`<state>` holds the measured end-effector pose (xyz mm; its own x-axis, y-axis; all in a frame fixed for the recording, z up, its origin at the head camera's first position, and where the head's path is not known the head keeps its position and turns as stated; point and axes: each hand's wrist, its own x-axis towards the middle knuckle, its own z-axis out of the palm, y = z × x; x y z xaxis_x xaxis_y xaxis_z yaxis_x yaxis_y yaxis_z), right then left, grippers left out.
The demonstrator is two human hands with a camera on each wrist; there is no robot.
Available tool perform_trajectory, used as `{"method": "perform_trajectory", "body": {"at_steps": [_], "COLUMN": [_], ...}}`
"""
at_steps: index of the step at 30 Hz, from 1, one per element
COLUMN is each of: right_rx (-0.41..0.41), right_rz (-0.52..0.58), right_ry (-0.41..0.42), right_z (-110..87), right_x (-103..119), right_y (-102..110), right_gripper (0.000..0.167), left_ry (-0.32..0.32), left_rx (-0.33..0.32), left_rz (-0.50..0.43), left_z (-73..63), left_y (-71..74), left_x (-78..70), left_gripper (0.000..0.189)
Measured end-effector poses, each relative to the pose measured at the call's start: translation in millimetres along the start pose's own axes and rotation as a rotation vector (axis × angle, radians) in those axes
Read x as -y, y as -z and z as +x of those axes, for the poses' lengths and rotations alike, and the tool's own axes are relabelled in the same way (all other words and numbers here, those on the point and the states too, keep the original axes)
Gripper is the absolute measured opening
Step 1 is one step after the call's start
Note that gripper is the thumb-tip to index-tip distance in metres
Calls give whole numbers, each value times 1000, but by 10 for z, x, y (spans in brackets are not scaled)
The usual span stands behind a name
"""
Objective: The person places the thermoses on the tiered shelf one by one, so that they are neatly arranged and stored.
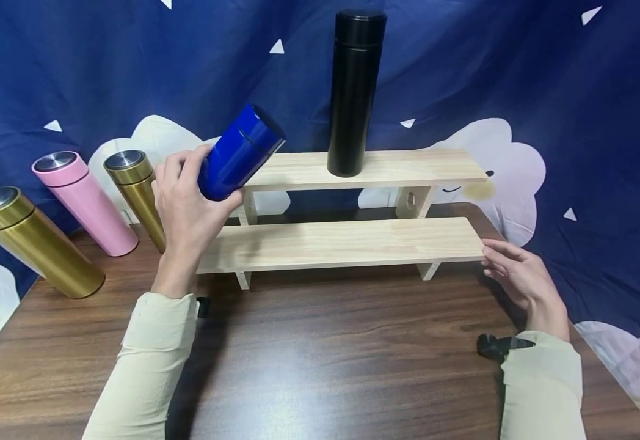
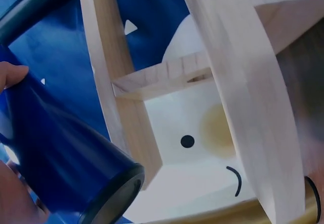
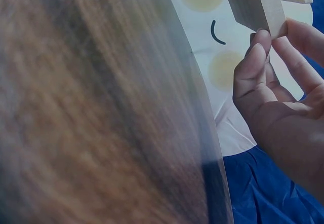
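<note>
- At my far left, a gold flask [image 1: 47, 247] and a pink flask [image 1: 91, 211] stand upright on the bench [image 1: 347, 354]; beside them is a second gold flask [image 1: 140, 198], partly hidden by my own wrist, so I'd likely knock it first.
- My left fingers [image 1: 192, 162] are wrapped round the body of the blue flask [image 1: 237, 156], thumb opposite—probably because so smooth and thick a thing needs a full grip. I have it tilted, in the air before the left part of the upper board.
- In the middle is the two-tier wooden stand [image 1: 342, 241], its legs on the bench.
- On its upper board, right of the blue flask, stands a tall black flask [image 1: 354, 101]—an obstacle on that side.
- My right fingers [image 1: 502, 249] are nearly closed, pinching the lower board's right corner, presumably to steady it.
- Behind everything hangs a navy cloth [image 1: 617, 256].
</note>
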<state>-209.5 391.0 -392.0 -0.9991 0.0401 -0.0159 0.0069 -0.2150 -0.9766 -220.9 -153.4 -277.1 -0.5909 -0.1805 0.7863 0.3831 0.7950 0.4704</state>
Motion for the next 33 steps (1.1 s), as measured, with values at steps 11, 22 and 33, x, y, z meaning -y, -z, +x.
{"method": "perform_trajectory", "body": {"at_steps": [11, 22, 33], "right_rx": [-8, 3, -21], "right_rz": [-1, 11, -24], "right_ry": [0, 7, 5], "right_z": [-6, -5, -6], "right_x": [2, -4, -10], "right_y": [-13, -11, -28], "right_gripper": [20, 20, 18], "left_ry": [-5, 53, 53], "left_rx": [19, 56, 76], "left_rz": [-13, -46, -74], "left_z": [23, 76, 81], "left_y": [-99, -178, -244], "left_x": [-101, -235, -330], "left_gripper": [65, 67, 70]}}
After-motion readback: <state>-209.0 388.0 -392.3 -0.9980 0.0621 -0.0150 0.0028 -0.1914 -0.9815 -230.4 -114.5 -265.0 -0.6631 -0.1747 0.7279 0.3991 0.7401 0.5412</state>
